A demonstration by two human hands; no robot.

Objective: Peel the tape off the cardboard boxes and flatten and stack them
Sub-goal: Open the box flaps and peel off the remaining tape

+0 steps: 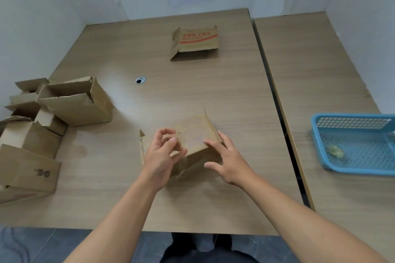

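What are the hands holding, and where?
The left hand pinches the cardboard box at its near top edge; the right hand only rests spread fingers on its right side.
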